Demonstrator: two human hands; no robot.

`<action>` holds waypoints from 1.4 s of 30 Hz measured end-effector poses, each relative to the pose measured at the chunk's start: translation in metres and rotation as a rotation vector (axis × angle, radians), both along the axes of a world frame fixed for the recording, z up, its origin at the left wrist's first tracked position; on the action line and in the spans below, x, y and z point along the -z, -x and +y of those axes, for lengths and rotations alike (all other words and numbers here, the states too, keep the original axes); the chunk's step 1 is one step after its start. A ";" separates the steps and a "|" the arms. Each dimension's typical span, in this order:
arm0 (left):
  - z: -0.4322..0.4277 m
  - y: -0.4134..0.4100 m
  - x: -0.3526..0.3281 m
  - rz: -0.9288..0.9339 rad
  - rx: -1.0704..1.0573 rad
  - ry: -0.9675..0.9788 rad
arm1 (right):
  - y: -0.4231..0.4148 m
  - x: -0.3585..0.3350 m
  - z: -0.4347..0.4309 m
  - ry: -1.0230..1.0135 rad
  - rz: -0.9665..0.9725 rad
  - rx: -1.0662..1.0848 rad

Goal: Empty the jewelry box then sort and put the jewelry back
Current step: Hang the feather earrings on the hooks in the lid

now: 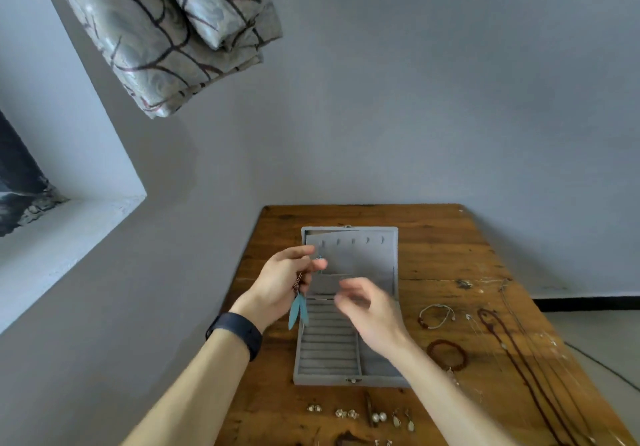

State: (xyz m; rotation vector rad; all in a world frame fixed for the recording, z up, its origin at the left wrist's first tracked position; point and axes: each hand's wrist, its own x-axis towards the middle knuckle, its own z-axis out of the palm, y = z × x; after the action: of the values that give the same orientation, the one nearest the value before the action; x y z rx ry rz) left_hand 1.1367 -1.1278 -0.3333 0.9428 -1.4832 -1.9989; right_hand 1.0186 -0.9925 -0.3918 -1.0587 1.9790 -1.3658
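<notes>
Above the open box (325, 380), the left hand (284, 283) has its fingers (299, 251) pinched on a feather earring (298, 310), whose blue feathers hang below the palm at the box's left wall. The right hand (370, 314) hovers just beside it, blurred, with its fingers (349, 284) loosely bent and apart and nothing visible in them. The pinch looks light, so the earring could slip and fall outside the box. Its feathers could also catch on the left wall as it goes down, or a second earring, if one is bunched in that hand, could tangle with it. The right forearm passes low over the near corner and might nudge the box or sweep the studs (346, 412) lined up in front. Bracelets (435, 316) and necklaces (512, 352) lie spread at the right, near enough for a sleeveless arm to drag a chain. The counter (450, 258) is worn, stained wood, pushed against a plain grey wall (415, 99). A window recess (69, 210) opens at the left, and a patterned curtain (166, 30) hangs above it.
</notes>
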 end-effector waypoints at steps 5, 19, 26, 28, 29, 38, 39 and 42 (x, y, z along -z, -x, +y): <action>0.038 0.014 -0.012 0.133 0.096 -0.148 | -0.018 -0.013 0.042 0.090 -0.389 0.025; 0.117 0.038 0.005 0.116 0.088 -0.132 | -0.002 -0.006 0.122 0.052 -0.465 0.071; 0.129 0.037 0.005 -0.002 0.181 0.087 | 0.010 0.008 0.148 0.000 -0.101 0.132; 0.129 0.035 0.004 -0.028 0.214 0.160 | 0.011 0.009 0.153 -0.002 -0.172 0.139; 0.129 0.034 0.004 -0.034 0.232 0.190 | 0.011 0.008 0.155 -0.003 -0.217 0.143; 0.134 0.028 0.011 -0.070 0.374 0.243 | 0.007 0.004 0.159 0.004 -0.269 0.179; 0.134 0.028 0.013 -0.083 0.376 0.245 | 0.007 0.003 0.160 0.007 -0.289 0.187; 0.134 0.026 0.014 -0.149 0.406 0.303 | 0.010 0.002 0.165 0.010 -0.373 0.194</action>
State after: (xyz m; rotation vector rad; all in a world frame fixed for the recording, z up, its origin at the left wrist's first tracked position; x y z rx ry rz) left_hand 1.1111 -0.9935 -0.3476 0.7164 -2.1297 -1.9143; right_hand 1.0090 -0.8273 -0.3933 -0.5724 1.8292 -1.5459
